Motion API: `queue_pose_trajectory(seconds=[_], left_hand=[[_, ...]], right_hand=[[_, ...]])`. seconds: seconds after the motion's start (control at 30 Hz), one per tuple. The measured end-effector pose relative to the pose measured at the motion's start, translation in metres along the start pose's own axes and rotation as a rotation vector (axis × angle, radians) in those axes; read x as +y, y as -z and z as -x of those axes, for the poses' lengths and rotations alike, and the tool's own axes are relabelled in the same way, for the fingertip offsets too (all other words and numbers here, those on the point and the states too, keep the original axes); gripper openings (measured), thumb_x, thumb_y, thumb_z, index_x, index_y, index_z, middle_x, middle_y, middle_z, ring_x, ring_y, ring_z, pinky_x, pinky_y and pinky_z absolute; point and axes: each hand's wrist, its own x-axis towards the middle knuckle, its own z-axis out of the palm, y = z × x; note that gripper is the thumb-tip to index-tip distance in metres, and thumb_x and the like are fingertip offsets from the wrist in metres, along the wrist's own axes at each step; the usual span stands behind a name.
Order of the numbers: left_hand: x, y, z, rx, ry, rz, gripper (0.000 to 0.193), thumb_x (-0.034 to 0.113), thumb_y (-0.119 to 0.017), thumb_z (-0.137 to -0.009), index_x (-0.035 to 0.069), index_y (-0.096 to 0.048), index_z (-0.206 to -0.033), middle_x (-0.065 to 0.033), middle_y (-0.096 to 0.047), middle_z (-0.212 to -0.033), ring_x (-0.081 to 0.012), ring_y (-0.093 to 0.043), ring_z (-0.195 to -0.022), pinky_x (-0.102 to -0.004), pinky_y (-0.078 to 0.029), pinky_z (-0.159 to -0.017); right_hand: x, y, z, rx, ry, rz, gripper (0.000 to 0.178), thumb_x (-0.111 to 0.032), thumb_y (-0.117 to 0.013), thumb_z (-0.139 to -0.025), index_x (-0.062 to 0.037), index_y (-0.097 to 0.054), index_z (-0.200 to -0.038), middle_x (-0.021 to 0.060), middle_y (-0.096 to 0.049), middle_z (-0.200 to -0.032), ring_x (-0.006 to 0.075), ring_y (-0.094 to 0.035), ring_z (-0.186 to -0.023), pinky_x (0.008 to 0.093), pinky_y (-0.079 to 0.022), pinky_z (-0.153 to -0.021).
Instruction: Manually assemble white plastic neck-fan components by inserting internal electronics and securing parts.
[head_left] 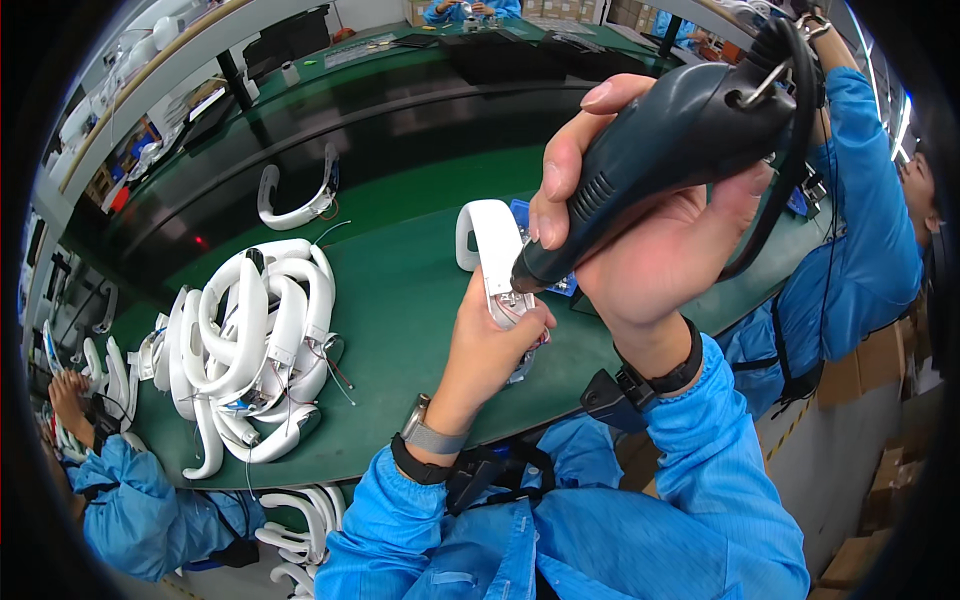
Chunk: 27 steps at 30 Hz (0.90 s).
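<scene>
In the head view, a green tabletop (400, 390) is spread across the scene, its edges bent by the lens. Near its middle, a curved white band (494, 237) is held upright, its lower open end pinched by the left hand (487, 338). By the right hand (650, 230), a dark power driver (680, 125) is gripped from the right, its nose aimed down at that end, where metal parts and thin wires are exposed (whether the tip is seated cannot be told). Just beyond, blue trays (562, 284) are partly hidden.

The left of the tabletop is taken up by a heap of similar bands (250, 340), with a single band (298, 216) set apart on the far side. More bands (305, 520) are stacked below the near left edge. Blue-clad co-workers are seen at the left, right and far end. The room is lined by a cluttered rack (150, 95) at far left and cardboard boxes (868, 365) at right.
</scene>
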Motion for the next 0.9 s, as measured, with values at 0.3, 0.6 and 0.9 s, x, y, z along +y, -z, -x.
queue_pose_trajectory(seconds=[0.3, 0.6, 0.9], left_hand=[[0.0, 0.001, 0.001, 0.0, -0.011, -0.001, 0.047, -0.003, -0.06, -0.086, 0.002, -0.041, -0.128, -0.0084, -0.065, -0.086, -0.0123, -0.064, -0.072, -0.0252, -0.053, -0.063], [0.003, 0.0, 0.002, 0.014, -0.008, 0.023, 0.048, -0.001, -0.059, -0.087, 0.002, -0.039, -0.13, -0.0082, -0.064, -0.087, -0.0126, -0.064, -0.072, -0.0245, -0.052, -0.062], [0.003, 0.002, 0.004, 0.032, -0.015, 0.011, 0.046, -0.001, -0.06, -0.087, 0.001, -0.04, -0.128, -0.0088, -0.065, -0.086, -0.0131, -0.064, -0.072, -0.0255, -0.052, -0.063]], right_hand=[[0.008, -0.01, -0.002, 0.01, -0.056, 0.124, 0.096, -0.083, -0.022, -0.087, 0.0041, -0.051, -0.112, 0.0158, -0.06, -0.07, 0.0182, -0.056, -0.047, 0.0279, -0.047, -0.044], [0.012, -0.02, -0.009, -0.037, -0.143, 0.261, 0.097, -0.085, -0.02, -0.087, 0.0045, -0.052, -0.109, 0.0137, -0.059, -0.064, 0.0146, -0.054, -0.045, 0.0252, -0.045, -0.041], [0.014, -0.028, -0.008, -0.026, -0.227, 0.302, 0.096, -0.084, -0.018, -0.087, 0.0038, -0.052, -0.106, 0.0103, -0.06, -0.064, 0.0134, -0.054, -0.047, 0.0251, -0.045, -0.044]])
